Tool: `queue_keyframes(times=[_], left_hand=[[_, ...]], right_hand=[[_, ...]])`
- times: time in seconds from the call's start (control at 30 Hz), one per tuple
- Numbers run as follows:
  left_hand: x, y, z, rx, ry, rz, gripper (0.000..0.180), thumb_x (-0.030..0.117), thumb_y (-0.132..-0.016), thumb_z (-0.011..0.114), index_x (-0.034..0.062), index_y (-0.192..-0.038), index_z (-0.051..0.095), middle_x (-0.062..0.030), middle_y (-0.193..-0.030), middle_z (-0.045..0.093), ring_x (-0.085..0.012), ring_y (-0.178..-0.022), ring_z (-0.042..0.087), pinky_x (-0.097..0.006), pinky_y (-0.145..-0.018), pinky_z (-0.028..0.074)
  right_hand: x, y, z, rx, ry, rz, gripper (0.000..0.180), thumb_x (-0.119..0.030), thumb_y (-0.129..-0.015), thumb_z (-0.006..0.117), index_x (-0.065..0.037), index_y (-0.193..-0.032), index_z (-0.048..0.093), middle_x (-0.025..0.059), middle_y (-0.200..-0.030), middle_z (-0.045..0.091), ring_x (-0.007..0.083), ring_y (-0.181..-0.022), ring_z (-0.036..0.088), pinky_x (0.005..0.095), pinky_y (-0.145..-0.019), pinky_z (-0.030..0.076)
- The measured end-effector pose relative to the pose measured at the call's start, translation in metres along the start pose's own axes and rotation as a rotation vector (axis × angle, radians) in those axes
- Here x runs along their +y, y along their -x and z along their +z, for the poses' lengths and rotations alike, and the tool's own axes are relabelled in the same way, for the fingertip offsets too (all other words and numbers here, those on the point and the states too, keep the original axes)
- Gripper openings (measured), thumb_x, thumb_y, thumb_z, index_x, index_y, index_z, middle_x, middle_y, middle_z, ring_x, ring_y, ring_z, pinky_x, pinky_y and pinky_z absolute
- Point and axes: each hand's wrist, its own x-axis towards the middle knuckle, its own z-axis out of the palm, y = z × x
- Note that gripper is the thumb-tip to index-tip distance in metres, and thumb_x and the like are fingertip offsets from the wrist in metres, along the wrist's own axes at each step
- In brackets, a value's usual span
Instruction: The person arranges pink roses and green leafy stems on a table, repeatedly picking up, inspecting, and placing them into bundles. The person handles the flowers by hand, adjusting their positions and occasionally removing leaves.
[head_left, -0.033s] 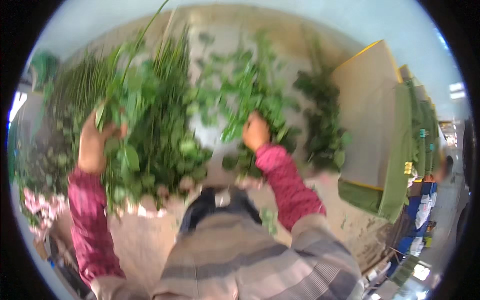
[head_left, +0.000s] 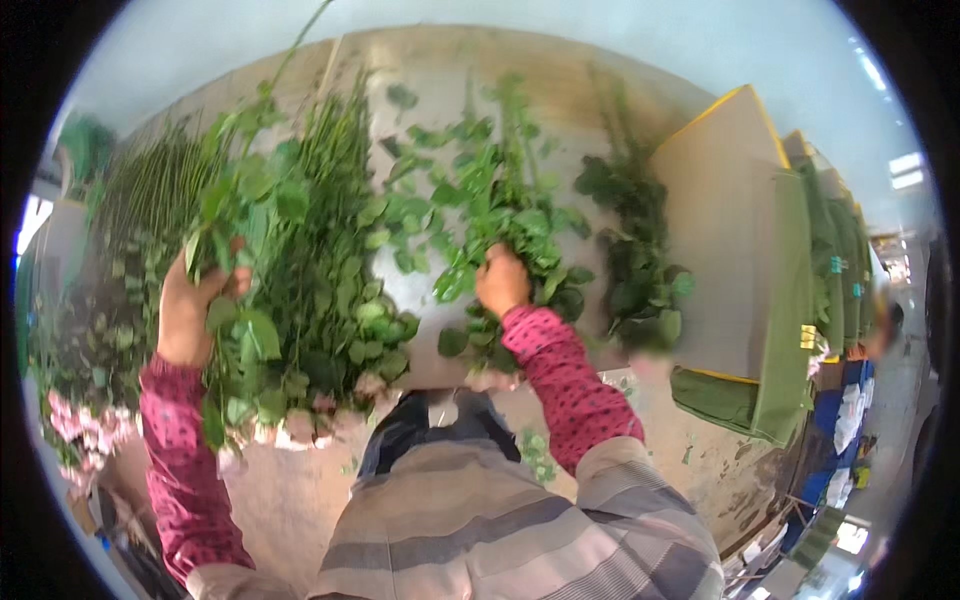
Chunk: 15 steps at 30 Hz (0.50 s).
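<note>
In the head view, the left hand is closing its grip around a bunch of leafy stems at the left of the frame, the fingers wrapped about the stalks and the pale pink flower heads hanging toward the lower edge. The right hand is closing its grip on a loose cluster of green stems at the centre of the frame, lying on the pale counter that runs from the centre toward the upper edge. Further dark-leaved stems are lying just right of that cluster, apart from both hands, and a mass of thin green stalks is filling the far left. A tan board with a yellow edge is occupying the upper right, with green cloth draped beside it. For good execution, the right hand is judged to need a grasp low on the stalks, not on the leaves, so that foliage is not torn. The left hand is best keeping its bunch firm but uncrushed, heads level. Loose leaves are likely to snag between neighbouring stems, so a straight lift is advisable.
</note>
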Motion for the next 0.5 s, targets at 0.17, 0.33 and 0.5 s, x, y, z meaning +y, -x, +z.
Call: queue_keyframes(times=[0.17, 0.33, 0.5], left_hand=[[-0.007, 0.006, 0.052, -0.048, 0.214, -0.047, 0.038, -0.005, -0.087, 0.052, 0.0025, -0.124, 0.048, -0.0171, -0.122, 0.056, -0.0229, -0.090, 0.066, -0.034, -0.071, 0.058], [-0.087, -0.027, 0.131, -0.150, 0.411, -0.147, 0.036, -0.005, -0.087, 0.055, 0.0024, -0.123, 0.049, -0.0134, -0.109, 0.060, -0.0253, -0.087, 0.066, -0.038, -0.071, 0.057], [-0.180, -0.059, 0.211, -0.090, 0.500, -0.336, 0.040, -0.014, -0.081, 0.055, -0.0013, -0.118, 0.048, -0.0140, -0.099, 0.062, -0.0257, -0.080, 0.066, -0.036, -0.064, 0.057]], right_hand=[[-0.007, 0.006, -0.014, -0.037, -0.033, 0.061, 0.026, -0.015, -0.081, 0.059, -0.003, -0.104, 0.056, 0.0227, -0.099, 0.064, 0.0438, -0.092, 0.060, 0.0508, -0.079, 0.048], [-0.009, 0.007, -0.021, -0.041, -0.086, 0.058, 0.027, -0.013, -0.081, 0.060, -0.002, -0.104, 0.055, 0.0229, -0.098, 0.064, 0.0441, -0.091, 0.060, 0.0502, -0.078, 0.049], [0.000, 0.004, -0.015, -0.068, -0.039, 0.052, 0.026, -0.013, -0.080, 0.062, -0.002, -0.102, 0.055, 0.0235, -0.097, 0.064, 0.0442, -0.089, 0.061, 0.0506, -0.077, 0.049]])
